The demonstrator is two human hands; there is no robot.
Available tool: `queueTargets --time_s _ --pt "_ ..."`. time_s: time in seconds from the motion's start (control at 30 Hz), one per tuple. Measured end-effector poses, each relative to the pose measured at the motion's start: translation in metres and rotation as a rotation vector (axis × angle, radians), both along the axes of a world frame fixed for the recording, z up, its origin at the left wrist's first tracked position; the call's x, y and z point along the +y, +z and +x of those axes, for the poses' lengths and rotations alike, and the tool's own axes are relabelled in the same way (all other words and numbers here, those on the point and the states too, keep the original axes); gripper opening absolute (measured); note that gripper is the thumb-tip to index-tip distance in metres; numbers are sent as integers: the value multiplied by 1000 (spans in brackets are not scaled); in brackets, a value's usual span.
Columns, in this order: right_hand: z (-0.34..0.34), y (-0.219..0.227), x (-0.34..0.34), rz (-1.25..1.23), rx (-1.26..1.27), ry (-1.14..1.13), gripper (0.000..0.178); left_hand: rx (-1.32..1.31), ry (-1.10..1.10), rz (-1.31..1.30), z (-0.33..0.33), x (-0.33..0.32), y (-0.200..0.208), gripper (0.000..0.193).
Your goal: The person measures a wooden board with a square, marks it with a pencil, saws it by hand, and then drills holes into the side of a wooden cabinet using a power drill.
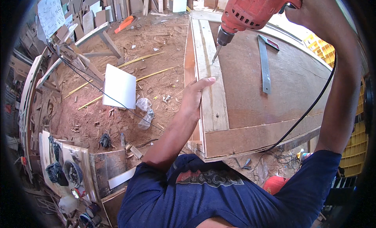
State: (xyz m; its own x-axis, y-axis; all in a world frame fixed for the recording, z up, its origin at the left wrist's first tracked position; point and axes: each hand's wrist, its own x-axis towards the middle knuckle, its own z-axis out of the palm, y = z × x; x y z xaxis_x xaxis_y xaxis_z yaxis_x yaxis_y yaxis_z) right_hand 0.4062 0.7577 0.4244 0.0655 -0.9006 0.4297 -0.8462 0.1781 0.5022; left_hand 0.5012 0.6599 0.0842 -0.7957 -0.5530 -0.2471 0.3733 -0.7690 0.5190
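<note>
My right hand (313,12) grips a red corded power drill (250,10) by its handle, at the upper right. Its bit slants down, and the tip meets or hovers just over a pale wooden strip (214,96). That strip lies along the left edge of a large brown wooden panel (243,110). My left hand (194,95) clasps the panel's left edge, thumb on top of the strip and fingers hidden down the side. A dark screw or hole shows near the strip's near end. On the panel lies a try square (264,67) with a metal blade.
The drill's black cord (303,116) hangs across the panel's right part. Left of it, a white board (120,87) and yellow strips (150,74) stand or lie on the littered dirt floor. A wooden trestle (105,39) is farther back. Yellow plastic crates (352,149) are at the right.
</note>
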Motion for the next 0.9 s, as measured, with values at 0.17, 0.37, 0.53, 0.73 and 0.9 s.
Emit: queueTargets --time_s 0.17,0.37,0.53,0.73,0.9 --pt "-4 0 -1 -8 3 52 67 -62 72 -30 -5 2 -3 40" --pt "7 0 -4 19 -69 -23 60 -71 124 -68 -8 2 -7 40" --pt "4 -1 -9 38 -19 4 57 -63 123 -103 -5 4 1 38" --pt "4 -7 -11 4 30 47 54 -66 123 -112 -3 3 3 32" --pt "10 -1 -12 44 -65 -112 55 -103 53 -48 -4 1 -4 39"
